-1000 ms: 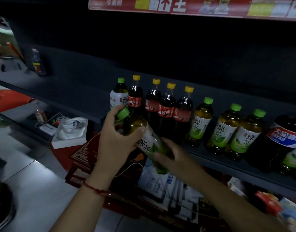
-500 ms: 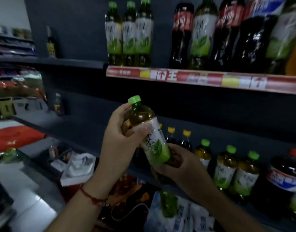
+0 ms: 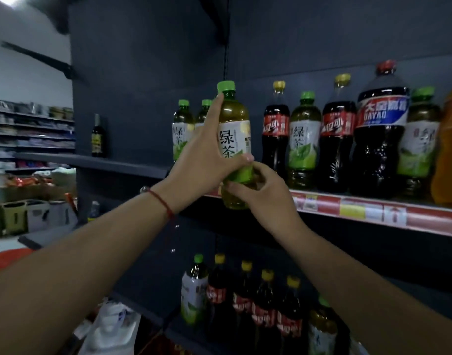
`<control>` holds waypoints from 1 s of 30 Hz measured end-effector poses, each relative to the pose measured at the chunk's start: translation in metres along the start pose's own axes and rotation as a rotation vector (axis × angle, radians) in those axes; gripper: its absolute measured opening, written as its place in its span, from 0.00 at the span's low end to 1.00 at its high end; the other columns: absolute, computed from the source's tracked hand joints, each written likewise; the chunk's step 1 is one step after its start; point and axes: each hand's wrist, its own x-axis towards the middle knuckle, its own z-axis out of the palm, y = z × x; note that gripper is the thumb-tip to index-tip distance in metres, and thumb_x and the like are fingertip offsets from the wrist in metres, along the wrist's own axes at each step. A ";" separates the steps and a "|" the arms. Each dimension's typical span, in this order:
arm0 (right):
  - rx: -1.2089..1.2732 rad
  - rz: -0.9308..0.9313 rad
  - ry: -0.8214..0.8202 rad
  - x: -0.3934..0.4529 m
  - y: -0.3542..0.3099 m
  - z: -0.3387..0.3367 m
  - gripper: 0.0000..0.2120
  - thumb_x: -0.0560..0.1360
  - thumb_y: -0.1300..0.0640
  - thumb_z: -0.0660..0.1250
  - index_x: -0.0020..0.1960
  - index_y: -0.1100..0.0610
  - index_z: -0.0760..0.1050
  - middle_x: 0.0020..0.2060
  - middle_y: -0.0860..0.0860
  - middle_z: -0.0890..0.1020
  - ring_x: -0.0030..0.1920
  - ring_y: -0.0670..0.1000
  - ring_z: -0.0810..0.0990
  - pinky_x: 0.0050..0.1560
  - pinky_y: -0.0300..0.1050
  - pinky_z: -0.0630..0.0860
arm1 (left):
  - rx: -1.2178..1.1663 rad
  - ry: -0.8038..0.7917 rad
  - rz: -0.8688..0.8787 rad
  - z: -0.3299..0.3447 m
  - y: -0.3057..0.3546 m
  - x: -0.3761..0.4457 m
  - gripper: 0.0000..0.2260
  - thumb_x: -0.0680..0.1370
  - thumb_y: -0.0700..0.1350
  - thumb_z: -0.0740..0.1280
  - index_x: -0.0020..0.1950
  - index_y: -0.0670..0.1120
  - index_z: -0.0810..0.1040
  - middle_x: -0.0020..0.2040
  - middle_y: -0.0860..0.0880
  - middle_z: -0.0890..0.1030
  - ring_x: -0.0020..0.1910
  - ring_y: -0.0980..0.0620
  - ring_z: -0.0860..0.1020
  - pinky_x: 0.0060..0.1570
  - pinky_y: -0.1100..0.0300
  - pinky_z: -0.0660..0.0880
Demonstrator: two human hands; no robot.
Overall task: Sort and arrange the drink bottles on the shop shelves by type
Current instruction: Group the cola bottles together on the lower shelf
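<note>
I hold a green tea bottle (image 3: 234,139) with a green cap upright in front of the upper shelf (image 3: 373,210). My left hand (image 3: 204,160) wraps its label from the left, and my right hand (image 3: 260,193) grips its lower part. Just behind it on the upper shelf stand two green tea bottles (image 3: 181,129). To the right stand cola bottles (image 3: 276,129), more green tea bottles (image 3: 303,142), a large dark Dayao bottle (image 3: 381,131) and an orange drink (image 3: 450,149). The lower shelf carries one green tea bottle (image 3: 194,290) beside several yellow-capped cola bottles (image 3: 265,311).
A lone dark bottle (image 3: 98,137) stands on the left shelf section (image 3: 91,161). White packages (image 3: 112,326) lie low at the left. More shelving (image 3: 30,139) and boxes of goods (image 3: 27,216) fill the far left.
Both hands have raised the green tea bottle from the lower shelf's height up to the upper shelf and turned it upright. My view has tilted upward with it.
</note>
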 end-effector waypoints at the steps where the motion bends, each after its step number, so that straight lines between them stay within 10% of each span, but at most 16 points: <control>1: -0.063 -0.008 0.013 0.012 -0.001 0.000 0.18 0.69 0.50 0.77 0.55 0.46 0.74 0.46 0.41 0.82 0.45 0.38 0.80 0.44 0.32 0.75 | -0.002 0.013 0.007 0.002 -0.004 0.012 0.51 0.69 0.54 0.78 0.79 0.61 0.43 0.64 0.52 0.75 0.55 0.54 0.79 0.55 0.52 0.80; 10: -0.683 -0.097 -0.056 0.102 -0.035 -0.042 0.31 0.73 0.47 0.71 0.72 0.54 0.66 0.68 0.51 0.73 0.64 0.51 0.73 0.57 0.42 0.69 | -0.073 0.032 -0.008 0.033 -0.052 0.076 0.50 0.70 0.43 0.79 0.80 0.56 0.49 0.61 0.58 0.74 0.52 0.57 0.80 0.56 0.49 0.80; 20: -1.356 -0.313 0.062 0.189 -0.081 -0.072 0.30 0.74 0.47 0.66 0.73 0.57 0.64 0.68 0.59 0.69 0.67 0.60 0.68 0.63 0.55 0.67 | 0.134 0.026 0.016 0.063 -0.060 0.092 0.47 0.72 0.51 0.76 0.80 0.59 0.47 0.64 0.43 0.69 0.47 0.53 0.73 0.46 0.59 0.74; 30: -1.360 -0.260 0.072 0.200 -0.066 -0.076 0.28 0.75 0.44 0.67 0.69 0.58 0.65 0.65 0.57 0.71 0.63 0.60 0.73 0.57 0.53 0.70 | 0.678 -0.009 0.114 0.066 -0.058 0.100 0.47 0.74 0.64 0.67 0.81 0.49 0.42 0.67 0.41 0.72 0.59 0.45 0.76 0.56 0.48 0.78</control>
